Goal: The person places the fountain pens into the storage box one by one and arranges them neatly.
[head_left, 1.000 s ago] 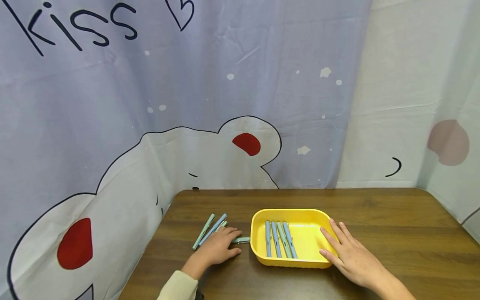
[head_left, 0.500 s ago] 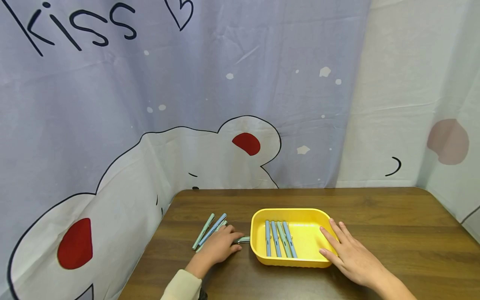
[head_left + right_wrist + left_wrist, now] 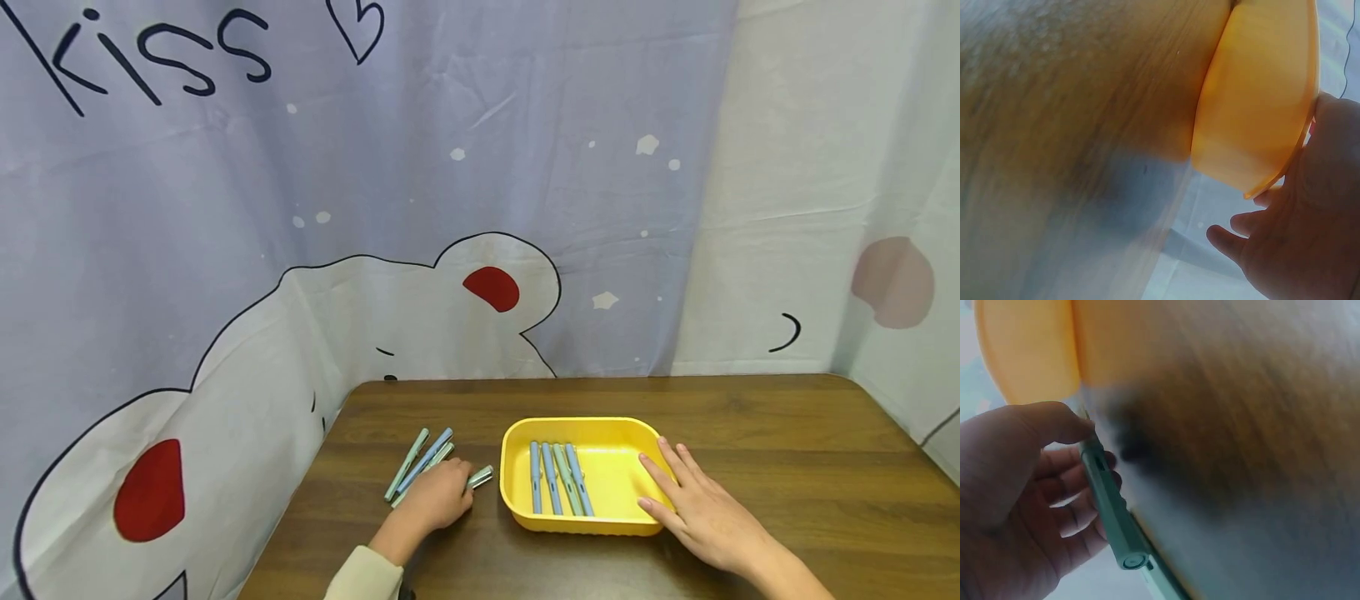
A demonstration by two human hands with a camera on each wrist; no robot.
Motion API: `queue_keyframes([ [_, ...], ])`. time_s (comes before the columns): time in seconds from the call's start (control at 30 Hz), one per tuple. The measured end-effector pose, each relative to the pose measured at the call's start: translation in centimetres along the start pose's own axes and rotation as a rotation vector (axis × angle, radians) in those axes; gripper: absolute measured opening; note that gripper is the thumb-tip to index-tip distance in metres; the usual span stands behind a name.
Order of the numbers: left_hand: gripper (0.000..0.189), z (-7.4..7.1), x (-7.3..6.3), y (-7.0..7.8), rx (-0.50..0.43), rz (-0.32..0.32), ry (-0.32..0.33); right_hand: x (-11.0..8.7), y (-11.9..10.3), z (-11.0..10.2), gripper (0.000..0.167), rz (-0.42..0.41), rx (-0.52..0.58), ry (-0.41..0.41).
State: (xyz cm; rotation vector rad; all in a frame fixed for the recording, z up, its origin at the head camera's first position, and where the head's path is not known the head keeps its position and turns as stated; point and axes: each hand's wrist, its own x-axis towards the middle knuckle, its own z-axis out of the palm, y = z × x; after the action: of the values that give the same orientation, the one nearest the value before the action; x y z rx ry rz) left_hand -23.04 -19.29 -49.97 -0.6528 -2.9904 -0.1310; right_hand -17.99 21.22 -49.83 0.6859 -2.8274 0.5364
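My left hand (image 3: 438,496) pinches a green pen (image 3: 1109,503) between thumb and fingers. In the head view the pen's capped end points toward the yellow tray (image 3: 570,527), just short of its left wall. More pens lie beside that hand: a green pen (image 3: 407,463), a blue pen (image 3: 426,457) and another green one (image 3: 444,455) partly under the fingers. Spread over the tray's right rim, my right hand (image 3: 708,512) touches it with straight fingers. Inside the tray several pens lie side by side at the left, mostly blue (image 3: 551,477) with one green (image 3: 567,479).
The brown wooden table (image 3: 810,467) carries everything. Behind it hangs a printed curtain (image 3: 600,208), reaching down to the table's back edge.
The left hand has curled its fingers and gripped the green pen near the tray. That pen has turned, its tip now angled up and away from the tray wall. The right hand has stayed put.
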Motion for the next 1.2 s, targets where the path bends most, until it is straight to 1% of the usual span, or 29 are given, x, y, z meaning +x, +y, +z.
queue_keyframes([
  [0.1,0.01,-0.4,-0.3,0.0,-0.029,-0.056,0.033,0.0,0.1,0.0,0.062,-0.001,0.002,0.001],
  [0.17,0.006,-0.8,-0.4,-0.2,-0.085,-0.098,0.051,0.0,0.1,0.0,0.062,0.0,0.004,0.001],
  [0.23,0.006,-1.1,-0.4,-0.3,-0.176,-0.149,0.045,0.1,0.1,0.0,0.062,0.001,0.007,0.001],
  [0.3,0.01,-1.5,-0.5,-0.5,-0.272,-0.204,0.041,0.1,0.1,0.0,0.062,0.001,0.009,-0.002],
  [0.37,0.018,-1.8,-0.5,-0.7,-0.372,-0.237,0.045,0.1,0.1,0.0,0.062,0.002,0.01,-0.004],
  [0.4,0.022,-2.0,-0.5,-0.8,-0.413,-0.244,0.046,0.1,0.1,0.0,0.062,0.002,0.009,-0.004],
  [0.5,0.025,-2.4,-0.5,-0.8,-0.505,-0.239,0.054,0.1,0.1,0.0,0.062,0.001,0.009,0.0],
  [0.57,0.02,-2.6,-0.4,-0.7,-0.553,-0.224,0.053,0.1,0.0,0.0,0.062,0.002,0.011,0.004],
  [0.63,0.014,-2.8,-0.4,-0.6,-0.586,-0.213,0.052,0.0,0.0,0.0,0.062,0.0,0.014,0.006],
  [0.73,0.013,-3.2,-0.2,-0.3,-0.637,-0.18,0.049,0.0,0.1,0.0,0.062,-0.001,0.018,0.002],
  [0.8,0.015,-3.4,-0.1,-0.1,-0.667,-0.154,0.044,0.0,0.1,0.1,0.062,-0.002,0.018,0.002],
  [0.87,0.021,-3.9,0.0,0.3,-0.712,-0.141,0.028,0.0,0.0,0.0,0.062,0.001,0.019,0.004],
  [1.03,0.037,-4.7,0.6,1.4,-0.824,-0.139,0.0,0.1,-0.1,-0.1,0.061,0.004,0.015,0.009],
  [1.2,0.042,-5.1,1.5,2.7,-0.894,-0.118,-0.017,0.1,-0.1,-0.1,0.061,0.004,0.016,0.006],
])
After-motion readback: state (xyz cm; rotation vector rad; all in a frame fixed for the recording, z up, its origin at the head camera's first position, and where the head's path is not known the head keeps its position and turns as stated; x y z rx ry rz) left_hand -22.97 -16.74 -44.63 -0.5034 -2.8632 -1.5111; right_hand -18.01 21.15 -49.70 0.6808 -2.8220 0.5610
